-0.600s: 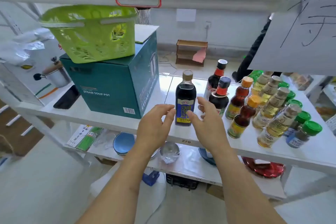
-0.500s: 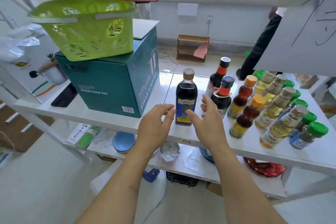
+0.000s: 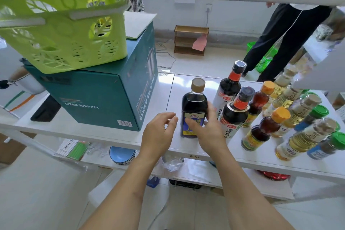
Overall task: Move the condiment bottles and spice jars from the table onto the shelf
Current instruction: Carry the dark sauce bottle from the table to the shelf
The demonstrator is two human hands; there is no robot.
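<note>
A dark sauce bottle (image 3: 194, 102) with a tan cap stands upright on the white shelf (image 3: 177, 87). My right hand (image 3: 211, 132) holds it low down, thumb across the blue label and fingers round its right side. My left hand (image 3: 158, 134) hovers just left of the bottle, fingers loosely curled and holding nothing. To the right stand two black soy sauce bottles (image 3: 228, 87), orange-capped bottles (image 3: 265, 129), several pale oil bottles (image 3: 298, 140) and green-capped spice jars (image 3: 317, 115).
A teal soup pot box (image 3: 104, 95) with a green basket (image 3: 65, 31) on top fills the shelf's left side. A lower shelf holds blue bowls (image 3: 121, 155). Beyond the shelf at the back right stands a person in dark trousers (image 3: 291, 33).
My right hand has closed round the tan-capped bottle, its fingers now on the bottle's right side. The left hand has stayed beside it. The camera has moved closer.
</note>
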